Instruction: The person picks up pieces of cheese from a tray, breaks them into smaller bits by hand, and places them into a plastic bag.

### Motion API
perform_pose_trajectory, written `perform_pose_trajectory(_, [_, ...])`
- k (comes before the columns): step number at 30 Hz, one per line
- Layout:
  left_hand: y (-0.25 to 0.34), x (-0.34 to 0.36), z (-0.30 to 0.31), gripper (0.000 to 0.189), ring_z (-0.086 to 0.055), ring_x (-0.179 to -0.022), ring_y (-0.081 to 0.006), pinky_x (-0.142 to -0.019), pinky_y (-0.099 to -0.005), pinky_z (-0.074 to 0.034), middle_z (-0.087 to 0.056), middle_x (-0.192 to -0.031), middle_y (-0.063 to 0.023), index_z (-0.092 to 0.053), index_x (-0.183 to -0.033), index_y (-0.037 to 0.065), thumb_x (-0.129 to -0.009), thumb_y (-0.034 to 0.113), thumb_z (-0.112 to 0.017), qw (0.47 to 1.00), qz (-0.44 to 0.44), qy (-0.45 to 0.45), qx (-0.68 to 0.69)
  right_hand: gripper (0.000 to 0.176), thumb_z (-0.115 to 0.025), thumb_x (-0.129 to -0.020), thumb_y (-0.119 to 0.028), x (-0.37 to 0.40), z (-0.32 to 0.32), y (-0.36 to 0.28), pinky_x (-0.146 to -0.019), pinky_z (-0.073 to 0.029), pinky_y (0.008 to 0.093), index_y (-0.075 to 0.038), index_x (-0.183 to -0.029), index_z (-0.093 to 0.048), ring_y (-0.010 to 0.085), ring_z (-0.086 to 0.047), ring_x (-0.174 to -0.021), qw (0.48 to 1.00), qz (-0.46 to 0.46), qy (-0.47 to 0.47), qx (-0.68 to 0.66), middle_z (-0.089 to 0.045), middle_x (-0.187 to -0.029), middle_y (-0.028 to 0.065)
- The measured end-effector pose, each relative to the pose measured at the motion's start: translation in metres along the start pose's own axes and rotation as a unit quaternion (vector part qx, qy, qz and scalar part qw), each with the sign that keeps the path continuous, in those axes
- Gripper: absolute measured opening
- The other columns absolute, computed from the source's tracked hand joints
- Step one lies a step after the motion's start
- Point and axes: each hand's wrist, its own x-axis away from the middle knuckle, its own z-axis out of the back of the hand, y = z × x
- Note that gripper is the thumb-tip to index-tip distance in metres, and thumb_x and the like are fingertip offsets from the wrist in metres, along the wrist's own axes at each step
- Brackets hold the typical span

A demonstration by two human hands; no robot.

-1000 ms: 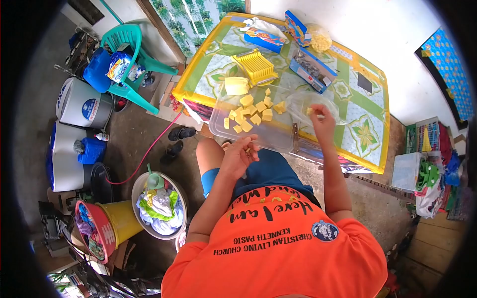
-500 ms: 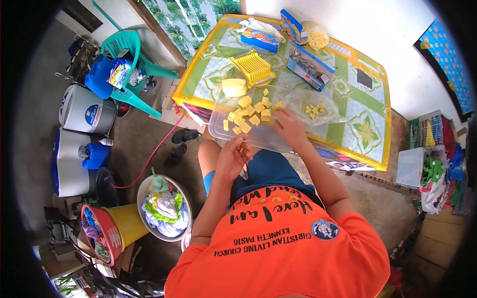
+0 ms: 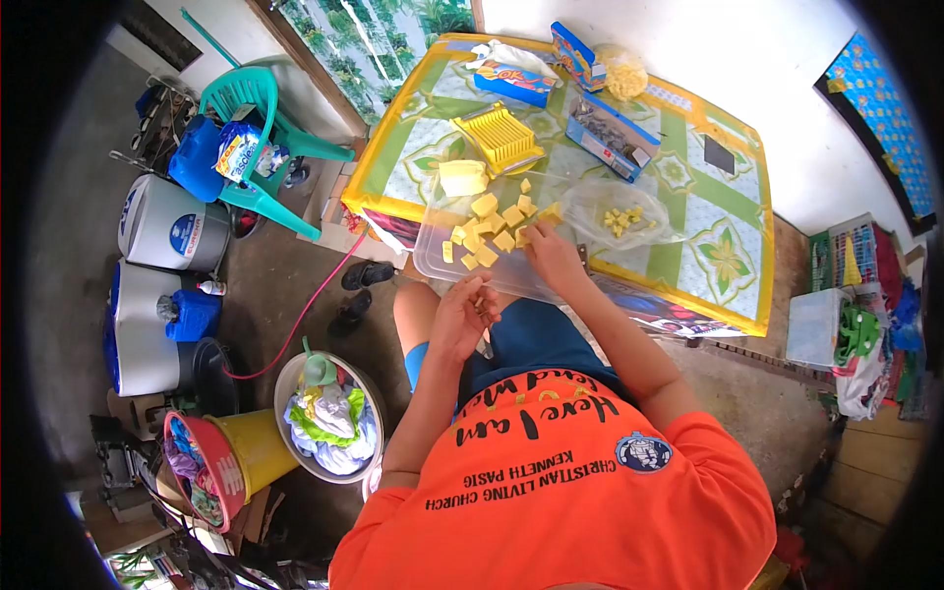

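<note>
Yellow cubes (image 3: 484, 205), several of them, lie loose on a clear plastic tray (image 3: 433, 258) at the table's near edge. My right hand (image 3: 554, 258) reaches over the tray, with its fingertips closed together at a cube beside the pile. Low in front of the tray is my left hand (image 3: 466, 313), its fingers curled; what lies in them is too small to name. A larger pale-yellow block (image 3: 463, 178) rests at the tray's far left corner. Right of the tray, a clear plastic bag (image 3: 649, 208) holds small yellow pieces (image 3: 623, 220).
On the table (image 3: 723, 265) are a yellow ridged rack (image 3: 500, 138), an open blue box (image 3: 612, 138) with grey packets, another blue box (image 3: 516, 83) and a bag of pale-yellow pieces (image 3: 622, 74). A green chair (image 3: 280, 147) and a laundry basin (image 3: 372, 433) stand left.
My right hand has moved left and closer to the cubes, its fingertips now at the pile's right side. My left hand's fingers have loosened slightly.
</note>
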Motion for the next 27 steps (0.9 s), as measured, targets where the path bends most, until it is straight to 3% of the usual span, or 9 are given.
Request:
perform_pose_trajectory(4, [0.0,0.0,-0.004,0.025,-0.06,-0.065,-0.0168,-0.061,-0.032,-0.052,-0.063,-0.08,-0.0067,-0.056,-0.111,0.004,-0.093,0.02,-0.053,1.0,0.0,-0.006,0.015,0.02,-0.057,-0.079,-0.007,0.0,0.004,0.0,-0.074,-0.049,0.0439,-0.006,-0.099,-0.054,0.0351,-0.059,-0.089,0.998,0.06,0.033,-0.015,-0.057,-0.1,0.0129])
perform_pose_trajectory(7, [0.001,0.002,-0.002,0.025,-0.06,-0.065,-0.0165,-0.061,-0.0315,-0.052,-0.063,-0.08,-0.0066,-0.056,-0.111,0.004,-0.093,0.02,-0.052,1.0,-0.001,0.001,0.014,0.022,-0.058,-0.08,-0.01,0.004,0.016,-0.011,-0.075,-0.048,0.0439,-0.005,-0.101,-0.054,0.0359,-0.058,-0.092,0.998,-0.008,0.003,-0.063,-0.058,-0.105,0.0127])
perform_pose_trajectory(10, [0.001,0.004,0.002,0.025,-0.06,-0.065,-0.016,-0.06,-0.0311,-0.052,-0.063,-0.08,-0.0065,-0.056,-0.111,0.003,-0.094,0.02,-0.052,1.0,-0.006,0.007,0.013,0.026,-0.062,-0.079,-0.012,0.01,0.019,-0.016,-0.077,-0.048,0.0427,-0.005,-0.103,-0.054,0.0358,-0.059,-0.09,0.996,-0.036,0.053,-0.07,-0.058,-0.109,0.0114])
perform_pose_trajectory(13, [0.002,0.003,0.006,0.027,-0.058,-0.067,-0.0176,-0.063,-0.0343,-0.05,-0.062,-0.082,-0.0071,-0.055,-0.111,0.003,-0.092,0.022,-0.053,1.0,-0.009,0.008,-0.001,0.033,-0.066,-0.078,-0.011,0.01,0.021,-0.011,-0.073,-0.05,0.0365,-0.004,-0.108,-0.055,0.0275,-0.063,-0.083,0.99,-0.047,0.063,-0.121,-0.062,-0.105,0.0108])
perform_pose_trajectory(17, [0.002,0.002,-0.005,0.028,-0.057,-0.064,-0.0148,-0.061,-0.0304,-0.049,-0.06,-0.081,-0.006,-0.054,-0.113,0.002,-0.092,0.019,-0.056,0.998,-0.026,0.009,-0.065,0.039,-0.069,-0.078,-0.009,0.013,0.008,0.01,-0.067,-0.05,0.0278,-0.001,-0.114,-0.056,0.0146,-0.062,-0.076,0.908,-0.149,0.01,-0.391,-0.065,-0.095,0.009])
perform_pose_trajectory(19, [0.001,0.0,-0.012,0.029,-0.056,-0.062,-0.0108,-0.058,-0.0255,-0.048,-0.06,-0.08,-0.0045,-0.054,-0.115,0.001,-0.092,0.018,-0.058,0.994,-0.04,0.0,-0.102,0.042,-0.07,-0.079,-0.009,0.012,0.035,-0.015,-0.065,-0.049,0.0245,0.001,-0.118,-0.056,0.0106,-0.061,-0.077,0.845,-0.2,-0.027,-0.495,-0.066,-0.091,0.0078])
perform_pose_trajectory(27, [0.007,-0.012,-0.047,0.034,-0.053,-0.06,-0.008,-0.055,-0.0209,-0.045,-0.059,-0.08,-0.0039,-0.054,-0.114,-0.001,-0.09,0.021,-0.063,0.985,-0.073,-0.045,-0.15,0.045,-0.069,-0.082,-0.007,0.018,0.076,-0.052,-0.068,-0.049,0.0236,0.001,-0.123,-0.054,0.0105,-0.061,-0.08,0.81,-0.153,-0.123,-0.552,-0.065,-0.093,0.0058])
